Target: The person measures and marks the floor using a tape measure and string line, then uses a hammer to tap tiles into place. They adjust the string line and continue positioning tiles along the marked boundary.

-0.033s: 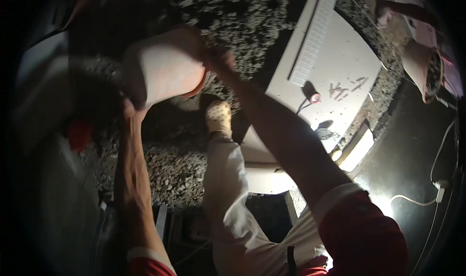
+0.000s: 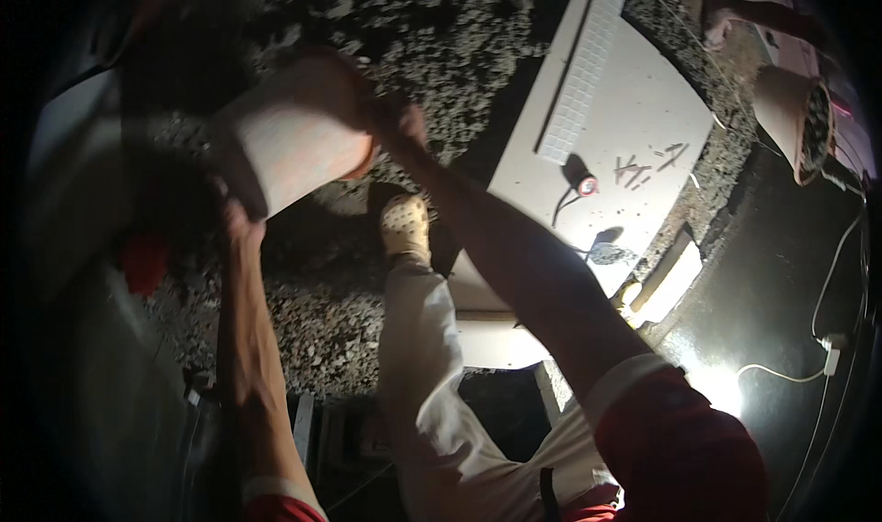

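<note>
A pale, orange-tinged bucket (image 2: 299,131) lies tilted on its side between my hands, over dark loose gravel (image 2: 441,58). My left hand (image 2: 237,214) is closed on the bucket's lower left end, partly in shadow. At the opposite end, my right hand (image 2: 402,122) grips near the orange rim; its fingers are partly dark and blurred. The bucket's inside is hidden from here. My foot in a yellow clog with holes (image 2: 406,226) stands just below the bucket.
A white board (image 2: 634,108) with a pale gridded strip (image 2: 588,72) and a small round red-and-white object (image 2: 587,187) lies to the right. Beyond it stands a bucket of gravel (image 2: 795,122), near another person's hand (image 2: 719,28). A cable (image 2: 781,371) runs along the dark floor.
The bucket and both my hands have shifted slightly left. The whole view has also moved a little. My grip on the bucket looks the same.
</note>
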The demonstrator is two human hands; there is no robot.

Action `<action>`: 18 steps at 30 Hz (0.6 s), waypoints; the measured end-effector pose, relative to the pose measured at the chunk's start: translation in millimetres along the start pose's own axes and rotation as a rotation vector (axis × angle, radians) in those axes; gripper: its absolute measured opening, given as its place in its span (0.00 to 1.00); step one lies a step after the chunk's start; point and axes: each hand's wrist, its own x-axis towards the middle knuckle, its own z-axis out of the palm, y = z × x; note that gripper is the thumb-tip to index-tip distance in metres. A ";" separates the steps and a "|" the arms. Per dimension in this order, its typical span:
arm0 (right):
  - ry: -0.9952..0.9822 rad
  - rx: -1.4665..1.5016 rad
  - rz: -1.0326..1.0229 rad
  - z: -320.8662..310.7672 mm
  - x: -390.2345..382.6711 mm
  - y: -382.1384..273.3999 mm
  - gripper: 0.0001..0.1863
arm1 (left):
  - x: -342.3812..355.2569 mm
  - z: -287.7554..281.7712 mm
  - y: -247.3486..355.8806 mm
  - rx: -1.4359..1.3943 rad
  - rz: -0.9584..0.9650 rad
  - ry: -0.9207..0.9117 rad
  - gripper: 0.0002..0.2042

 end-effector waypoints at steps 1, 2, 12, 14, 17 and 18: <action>0.088 0.230 -0.166 2.3 -21.6 0.8 0.21 | 1.1 -21.9 1.1 -0.220 -0.147 0.000 0.22; 0.047 0.353 -0.173 -2.9 -39.7 -3.6 0.21 | -5.3 -39.7 8.9 -0.355 -0.185 -0.008 0.17; 0.122 0.078 0.329 -307.1 -226.2 -47.6 0.13 | -191.6 61.2 -96.3 0.716 -0.245 -0.439 0.34; 0.298 -0.146 0.392 -376.2 -237.0 -43.1 0.10 | -227.9 105.2 -137.3 0.762 -0.324 -0.735 0.33; 0.350 -0.604 -0.464 -453.7 -240.9 -8.6 0.06 | -295.1 163.4 -185.6 0.631 -0.629 -0.606 0.28; 0.367 -0.739 -0.545 -470.4 -232.2 13.8 0.06 | -315.8 171.8 -192.9 0.650 -0.630 -0.611 0.24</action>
